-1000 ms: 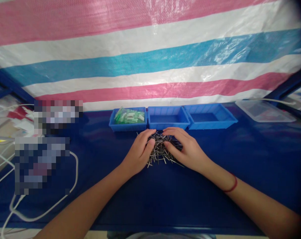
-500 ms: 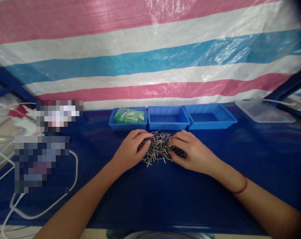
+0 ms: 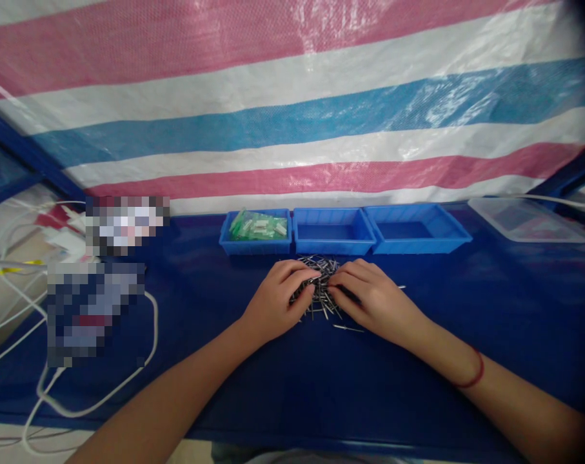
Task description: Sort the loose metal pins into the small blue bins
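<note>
"At a blue surface, a person's bare hands frame a heap of metal pins. Left hand curves around one side, right hand around the other."

"And the fingers?"

"Left thumb and forefinger stand slightly apart, with pins showing between them. Right fingers bend down into the heap, the thumb near the forefinger. Whether either hand pinches any pins, I cannot tell."

"Any strays?"

"One loose pin lies just on the near side of the heap; another pokes out beyond the right hand."

"What stands behind?"

"Three blue bins in a row: the left bin holds a green bag with pale pieces, beside the middle bin and the right bin. A clear lid lies farther right, before a striped sheet."

"And left?"

"A white cable loops near blurred-out items. A red band circles the right wrist."
</note>
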Motion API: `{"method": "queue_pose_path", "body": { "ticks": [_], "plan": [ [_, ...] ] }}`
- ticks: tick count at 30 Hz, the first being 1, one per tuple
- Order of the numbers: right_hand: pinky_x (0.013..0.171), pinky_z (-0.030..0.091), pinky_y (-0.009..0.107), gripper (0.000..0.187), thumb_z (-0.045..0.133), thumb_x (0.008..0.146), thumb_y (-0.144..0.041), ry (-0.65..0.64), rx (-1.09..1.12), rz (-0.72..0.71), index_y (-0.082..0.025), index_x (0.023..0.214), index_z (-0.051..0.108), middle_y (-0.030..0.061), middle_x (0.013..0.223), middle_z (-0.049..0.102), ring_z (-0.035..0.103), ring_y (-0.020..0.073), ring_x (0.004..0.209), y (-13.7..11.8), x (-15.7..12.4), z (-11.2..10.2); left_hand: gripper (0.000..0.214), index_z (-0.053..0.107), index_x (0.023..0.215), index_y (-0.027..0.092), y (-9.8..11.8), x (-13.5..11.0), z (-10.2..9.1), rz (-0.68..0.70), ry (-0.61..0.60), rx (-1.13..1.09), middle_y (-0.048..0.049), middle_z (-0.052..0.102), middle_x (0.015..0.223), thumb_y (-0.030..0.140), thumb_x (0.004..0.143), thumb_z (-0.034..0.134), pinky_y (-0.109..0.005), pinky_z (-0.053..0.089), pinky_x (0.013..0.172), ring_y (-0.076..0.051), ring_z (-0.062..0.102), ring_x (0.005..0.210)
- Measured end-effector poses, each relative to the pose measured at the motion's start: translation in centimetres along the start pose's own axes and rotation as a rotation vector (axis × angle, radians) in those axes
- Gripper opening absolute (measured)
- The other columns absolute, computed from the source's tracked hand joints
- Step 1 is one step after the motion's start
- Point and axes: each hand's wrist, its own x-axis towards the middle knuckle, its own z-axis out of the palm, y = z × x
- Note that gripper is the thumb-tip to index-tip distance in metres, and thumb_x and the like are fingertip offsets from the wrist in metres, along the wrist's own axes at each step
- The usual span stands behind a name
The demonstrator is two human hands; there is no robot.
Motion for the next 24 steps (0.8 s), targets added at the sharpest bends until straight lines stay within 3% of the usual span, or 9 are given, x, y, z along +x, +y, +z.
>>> {"method": "queue_pose_path", "body": {
  "ticks": [14, 18, 24],
  "plan": [
    [0.073, 0.043, 0.036, 0.009, 0.05, 0.09, -0.018, 0.035, 0.04, 0.057, -0.018, 0.088, 0.058, 0.0072, 0.087, 0.061, 0.055, 0.0215, 0.083, -0.7, 0.2, 0.7, 0.023, 0.06, 0.112, 0.017, 0.3, -0.2, 0.5, 0.016, 0.001, 0.011, -0.0094, 0.061, 0.107, 0.021, 0.091, 0.05, -0.037, 0.046, 0.093, -0.02, 0.055, 0.104],
    [0.075, 0.044, 0.038, 0.01, 0.048, 0.092, -0.018, 0.12, 0.076, 0.006, -0.019, 0.093, 0.057, 0.0084, 0.091, 0.065, 0.058, 0.0226, 0.087, -1.0, 0.1, 0.6, 0.022, 0.061, 0.11, 0.019, 0.0, -0.2, 0.6, -0.007, 0.026, 0.037, -0.0092, 0.062, 0.107, 0.026, 0.091, 0.053, -0.039, 0.046, 0.093, -0.021, 0.055, 0.104],
    [0.082, 0.049, 0.037, 0.012, 0.051, 0.09, -0.014, 0.275, 0.301, -0.02, -0.021, 0.097, 0.058, 0.0073, 0.094, 0.065, 0.06, 0.0203, 0.093, -2.0, 0.1, 0.5, 0.017, 0.065, 0.1, 0.019, -0.3, -0.3, 0.8, -0.011, 0.001, 0.098, -0.0068, 0.066, 0.101, 0.028, 0.092, 0.054, -0.038, 0.044, 0.093, -0.02, 0.056, 0.104]
  ]
}}
